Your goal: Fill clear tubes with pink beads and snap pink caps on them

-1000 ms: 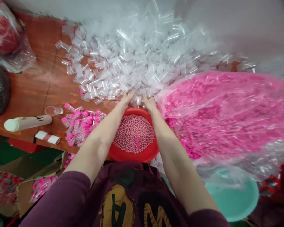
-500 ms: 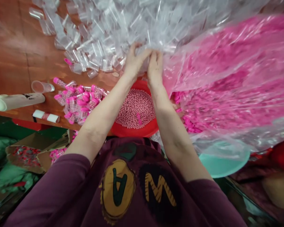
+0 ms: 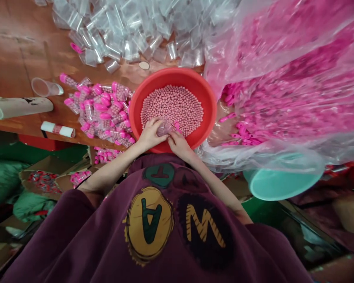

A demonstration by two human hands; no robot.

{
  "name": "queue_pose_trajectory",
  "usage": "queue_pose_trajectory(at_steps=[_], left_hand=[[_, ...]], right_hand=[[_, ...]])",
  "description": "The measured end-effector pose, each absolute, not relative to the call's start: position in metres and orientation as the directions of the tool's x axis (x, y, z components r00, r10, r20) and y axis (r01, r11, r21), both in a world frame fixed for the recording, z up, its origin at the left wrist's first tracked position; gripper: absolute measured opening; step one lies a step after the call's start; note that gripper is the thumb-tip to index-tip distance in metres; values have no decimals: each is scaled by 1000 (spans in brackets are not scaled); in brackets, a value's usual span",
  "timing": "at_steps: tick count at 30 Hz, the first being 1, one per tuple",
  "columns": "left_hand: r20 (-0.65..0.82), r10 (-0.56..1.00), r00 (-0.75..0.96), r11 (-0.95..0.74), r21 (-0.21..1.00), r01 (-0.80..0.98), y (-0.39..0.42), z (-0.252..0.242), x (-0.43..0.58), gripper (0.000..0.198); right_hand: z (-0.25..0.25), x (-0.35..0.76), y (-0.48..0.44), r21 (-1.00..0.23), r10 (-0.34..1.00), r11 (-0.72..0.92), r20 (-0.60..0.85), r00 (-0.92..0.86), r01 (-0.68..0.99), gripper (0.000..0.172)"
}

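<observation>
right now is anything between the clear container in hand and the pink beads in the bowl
Nothing visible: the clear container in the left hand is over the pink beads, inside the red bowl; contact is unclear. The small pink piece is to its right, near the right hand.

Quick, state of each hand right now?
Left hand: closed around a clear container.
Right hand: half-curled beside it; whether it grips anything cannot be told.

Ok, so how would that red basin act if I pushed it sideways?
The red basin looks like fairly stiff plastic, as its rim keeps a smooth curve. The pink beads look round and loose, so they would probably roll and shift. Bare wall shows above them, so a gentle push likely wouldn't spill any.
</observation>
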State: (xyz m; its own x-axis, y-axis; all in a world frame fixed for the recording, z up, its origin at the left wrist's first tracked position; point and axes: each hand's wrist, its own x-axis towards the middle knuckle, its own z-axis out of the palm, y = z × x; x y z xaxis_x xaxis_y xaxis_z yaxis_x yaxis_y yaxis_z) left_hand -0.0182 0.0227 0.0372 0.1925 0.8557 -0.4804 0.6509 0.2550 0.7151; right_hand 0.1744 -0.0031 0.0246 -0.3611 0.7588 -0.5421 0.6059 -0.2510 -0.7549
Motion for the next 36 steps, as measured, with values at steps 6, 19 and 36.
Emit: queue_pose_trajectory(at_steps=[6,19,36], left_hand=[[-540,774,331,131,648,751,19,30,-20,33],[-490,849,200,348,801,487,31,12,-24,20],[-486,874,28,362,687,631,36,14,-21,14]], right_hand=[[25,190,10,-491,801,-125,-563,-204,862,27],[-8,165,34,-802,863,-132,-383,-330,583,45],[0,201,24,-812,844,-340,-486,-226,475,29]])
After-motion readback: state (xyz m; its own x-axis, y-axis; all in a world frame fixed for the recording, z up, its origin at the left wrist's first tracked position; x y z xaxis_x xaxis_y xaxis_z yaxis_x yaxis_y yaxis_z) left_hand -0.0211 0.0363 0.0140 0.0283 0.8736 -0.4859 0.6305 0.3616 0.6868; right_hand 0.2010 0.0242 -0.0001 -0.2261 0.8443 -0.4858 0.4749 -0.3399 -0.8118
